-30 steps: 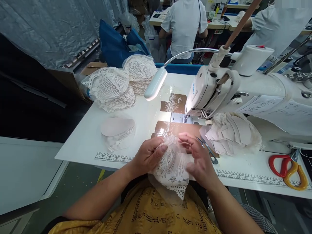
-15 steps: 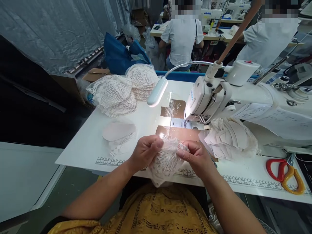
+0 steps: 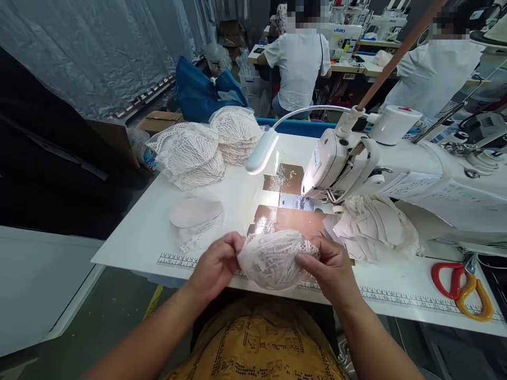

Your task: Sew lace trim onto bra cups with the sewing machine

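Both my hands hold one white lace cup over the near edge of the white sewing table. My left hand pinches its left rim, fingers closed. My right hand grips its right rim, fingers curled round the lace. The cup is stretched dome-up between them. Beyond it stands the white sewing machine, whose lamp lights the needle plate.
Stacks of lace cups lie at the table's far left, a single padded cup lies nearer. A pile of beige pads sits under the machine arm. Red and yellow scissors lie at right. Two people sit at tables behind.
The crumpled lace piece has been turned and spread into a dome between my hands. My hands moved apart and slightly toward me. The view tilted up a little.
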`<state>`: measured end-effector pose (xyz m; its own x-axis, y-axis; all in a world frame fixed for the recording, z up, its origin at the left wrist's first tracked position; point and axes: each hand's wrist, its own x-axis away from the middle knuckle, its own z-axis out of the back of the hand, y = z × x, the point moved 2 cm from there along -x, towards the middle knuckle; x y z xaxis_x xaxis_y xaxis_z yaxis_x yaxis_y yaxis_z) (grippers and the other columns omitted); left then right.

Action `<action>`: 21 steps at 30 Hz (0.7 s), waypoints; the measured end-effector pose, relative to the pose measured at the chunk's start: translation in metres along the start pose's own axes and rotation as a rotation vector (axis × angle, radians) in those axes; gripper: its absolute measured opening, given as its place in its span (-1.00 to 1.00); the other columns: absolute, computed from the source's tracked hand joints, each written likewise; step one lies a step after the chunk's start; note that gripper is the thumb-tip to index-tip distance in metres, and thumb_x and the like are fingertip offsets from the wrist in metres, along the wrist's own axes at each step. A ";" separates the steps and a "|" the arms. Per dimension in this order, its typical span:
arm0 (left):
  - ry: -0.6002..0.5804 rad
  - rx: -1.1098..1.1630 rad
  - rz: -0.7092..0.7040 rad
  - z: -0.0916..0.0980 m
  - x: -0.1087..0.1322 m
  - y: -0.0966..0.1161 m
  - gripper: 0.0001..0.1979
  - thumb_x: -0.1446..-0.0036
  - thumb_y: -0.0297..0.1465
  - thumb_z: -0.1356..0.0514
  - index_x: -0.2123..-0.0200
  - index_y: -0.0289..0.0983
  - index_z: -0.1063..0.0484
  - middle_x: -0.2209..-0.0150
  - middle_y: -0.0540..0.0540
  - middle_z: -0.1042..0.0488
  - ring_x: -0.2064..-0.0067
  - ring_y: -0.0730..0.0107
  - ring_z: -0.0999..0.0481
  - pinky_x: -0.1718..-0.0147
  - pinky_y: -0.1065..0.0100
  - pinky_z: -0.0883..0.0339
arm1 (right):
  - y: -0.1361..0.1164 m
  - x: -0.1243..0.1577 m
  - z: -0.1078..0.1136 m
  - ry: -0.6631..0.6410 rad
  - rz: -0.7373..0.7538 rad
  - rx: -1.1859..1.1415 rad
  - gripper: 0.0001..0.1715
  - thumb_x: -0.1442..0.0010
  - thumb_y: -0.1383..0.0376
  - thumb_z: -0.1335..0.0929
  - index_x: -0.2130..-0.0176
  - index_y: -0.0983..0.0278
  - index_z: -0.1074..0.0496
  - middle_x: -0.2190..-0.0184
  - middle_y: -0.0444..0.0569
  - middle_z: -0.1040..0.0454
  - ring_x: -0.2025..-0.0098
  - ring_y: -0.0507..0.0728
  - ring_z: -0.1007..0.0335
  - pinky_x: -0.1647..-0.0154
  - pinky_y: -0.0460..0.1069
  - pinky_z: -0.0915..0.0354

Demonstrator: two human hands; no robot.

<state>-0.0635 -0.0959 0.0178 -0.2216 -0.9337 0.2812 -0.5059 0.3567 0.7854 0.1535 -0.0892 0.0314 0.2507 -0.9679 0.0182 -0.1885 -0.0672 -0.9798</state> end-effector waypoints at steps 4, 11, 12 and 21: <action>-0.237 -0.466 -0.325 -0.006 -0.001 0.031 -0.48 0.05 -0.37 -0.34 -0.04 -0.21 -0.38 -0.12 -0.13 -0.33 -0.18 0.14 -0.26 -0.18 0.21 -0.14 | -0.011 0.005 -0.012 -0.171 0.027 0.157 -0.89 -0.08 0.31 -0.46 0.44 0.23 -0.45 0.47 -0.18 -0.47 0.42 -0.01 -0.33 0.38 -0.11 -0.24; -0.646 -0.718 -0.028 -0.036 -0.007 0.022 -0.81 -0.17 -0.34 -0.19 0.22 -0.36 -0.43 0.36 -0.04 -0.39 0.36 0.42 -0.36 0.35 0.40 -0.27 | -0.015 0.007 -0.017 -0.106 0.182 0.398 -0.96 -0.16 0.34 -0.40 0.35 0.19 -0.47 0.38 -0.18 -0.51 0.35 0.00 -0.39 0.34 -0.11 -0.26; -0.655 -0.704 -0.023 -0.038 -0.008 0.020 -0.81 -0.18 -0.34 -0.17 0.22 -0.37 -0.43 0.39 -0.03 -0.37 0.37 0.44 -0.33 0.37 0.41 -0.25 | -0.016 0.006 -0.016 -0.074 0.212 0.427 -0.94 -0.16 0.34 -0.39 0.38 0.21 -0.46 0.37 -0.16 -0.51 0.33 0.00 -0.39 0.32 -0.11 -0.26; -0.482 -0.748 0.009 -0.040 -0.020 0.020 -0.70 -0.17 -0.21 -0.19 0.27 -0.37 -0.45 0.42 -0.02 -0.36 0.39 0.46 -0.31 0.42 0.45 -0.22 | -0.019 -0.002 -0.014 0.049 0.251 0.550 -0.78 -0.10 0.38 -0.38 0.54 0.27 -0.33 0.47 -0.15 -0.46 0.43 -0.01 -0.35 0.41 -0.11 -0.21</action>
<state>-0.0361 -0.0718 0.0500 -0.6353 -0.7558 0.1589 0.1367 0.0925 0.9863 0.1433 -0.0897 0.0532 0.2157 -0.9490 -0.2301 0.2860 0.2867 -0.9143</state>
